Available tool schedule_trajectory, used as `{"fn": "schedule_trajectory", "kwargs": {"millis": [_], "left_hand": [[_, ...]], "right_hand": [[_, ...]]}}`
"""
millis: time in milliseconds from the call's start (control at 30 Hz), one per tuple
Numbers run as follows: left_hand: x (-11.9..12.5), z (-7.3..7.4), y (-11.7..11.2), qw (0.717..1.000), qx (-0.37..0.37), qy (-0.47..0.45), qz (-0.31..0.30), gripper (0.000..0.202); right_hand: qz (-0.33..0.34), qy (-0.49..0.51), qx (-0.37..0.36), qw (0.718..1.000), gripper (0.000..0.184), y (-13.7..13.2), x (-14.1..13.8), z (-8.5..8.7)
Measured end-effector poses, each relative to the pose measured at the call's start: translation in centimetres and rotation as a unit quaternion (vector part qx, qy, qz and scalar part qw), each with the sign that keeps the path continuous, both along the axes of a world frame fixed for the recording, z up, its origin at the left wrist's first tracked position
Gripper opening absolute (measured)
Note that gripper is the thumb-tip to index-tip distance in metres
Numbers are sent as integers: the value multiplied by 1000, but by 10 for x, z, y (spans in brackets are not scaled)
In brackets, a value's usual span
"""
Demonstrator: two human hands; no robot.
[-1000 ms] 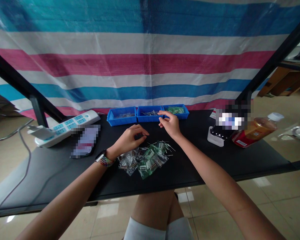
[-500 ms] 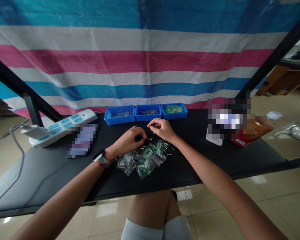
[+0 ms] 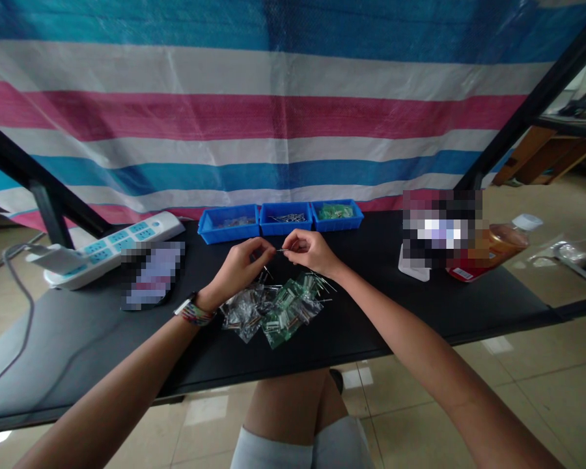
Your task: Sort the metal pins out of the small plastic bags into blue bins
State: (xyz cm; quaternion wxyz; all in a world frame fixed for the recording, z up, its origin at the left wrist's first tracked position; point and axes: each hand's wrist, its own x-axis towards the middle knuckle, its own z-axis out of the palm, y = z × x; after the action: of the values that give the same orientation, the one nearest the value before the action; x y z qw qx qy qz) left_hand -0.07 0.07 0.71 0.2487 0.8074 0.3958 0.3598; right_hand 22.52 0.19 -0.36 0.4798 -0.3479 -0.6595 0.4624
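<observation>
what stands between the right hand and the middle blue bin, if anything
Nothing visible does: the middle blue bin sits just beyond the right hand, its top open, while the small plastic bags lie nearer the person.

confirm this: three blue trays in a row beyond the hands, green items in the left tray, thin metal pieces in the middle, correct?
Not quite: the head view shows the green items in the right tray, not the left one. Three blue trays do stand in a row beyond the hands, with thin metal pieces in the middle.
</observation>
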Motion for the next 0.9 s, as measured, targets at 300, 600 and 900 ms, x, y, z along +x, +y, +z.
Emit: {"fn": "schedule_trajectory", "kwargs": {"millis": [300, 600, 900], "left_hand": [[0, 10, -4, 1000, -11, -18, -7, 42], [1, 12, -8, 999, 5, -50, -13, 25], [-1, 9, -5, 999, 19, -29, 3, 25]], "right_hand": [[0, 55, -53, 997, 40, 4, 0, -4], [-36, 55, -41, 997, 50, 5, -2, -6], [-44, 47, -43, 997, 47, 4, -3, -6]]}}
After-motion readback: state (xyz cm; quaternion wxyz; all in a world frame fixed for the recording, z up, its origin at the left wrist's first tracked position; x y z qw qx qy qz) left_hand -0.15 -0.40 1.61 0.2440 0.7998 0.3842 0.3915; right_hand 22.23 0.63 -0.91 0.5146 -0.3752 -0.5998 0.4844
